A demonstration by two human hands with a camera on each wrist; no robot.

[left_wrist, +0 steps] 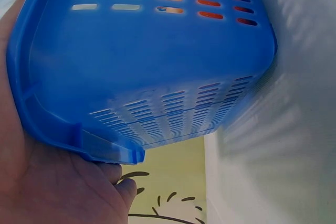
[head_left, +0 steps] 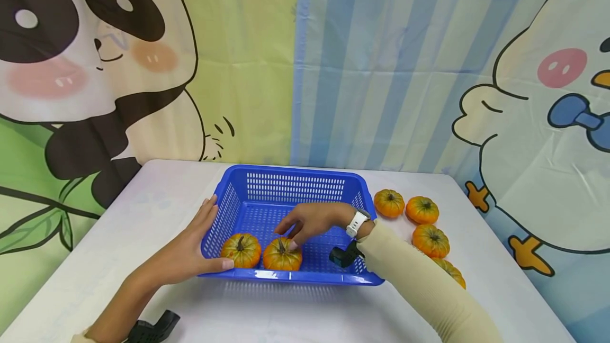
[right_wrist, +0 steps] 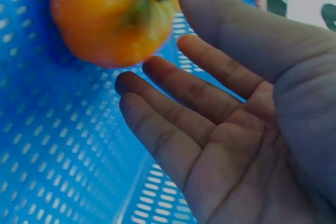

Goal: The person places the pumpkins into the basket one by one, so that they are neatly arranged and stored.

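A blue plastic basket [head_left: 290,275] stands on the table, with two small orange pumpkins inside near its front wall. My left hand [head_left: 186,255] rests against the basket's left end, fingers extended along the outside and thumb at the front rim. Inside the basket, my right hand [head_left: 312,222] is over the right-hand pumpkin [head_left: 281,256]. Its thumb is at the stem in the right wrist view, while the other fingers are extended and apart from the pumpkin [right_wrist: 110,22]. The other pumpkin [head_left: 241,252] sits just to the left.
Several more pumpkins [head_left: 431,241] lie in a curved row on the white table [head_left: 167,195], right of the basket; my right sleeve [head_left: 419,279] partly covers the nearest one. Behind the table hangs a printed curtain [head_left: 248,57] with cartoon animals.
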